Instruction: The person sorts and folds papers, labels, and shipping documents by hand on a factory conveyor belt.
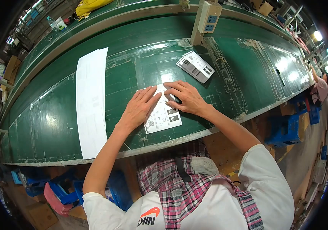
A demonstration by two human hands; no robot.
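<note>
A printed white sheet with a code square and small pictures lies on the green worktable, close to its front edge. My left hand rests on the sheet's left side, fingers stretched out and lying flat. On the right side of the same sheet is my right hand, its fingers spread and thumb apart. A dark patch shows under the right palm; I cannot make out what it is. Beyond my right hand sits a small pile of printed leaflets.
To the left lies a stack of long white sheets. A post with a socket box rises at the back. A yellow item is on the rear shelf. Blue stools stand below, and another person is far right.
</note>
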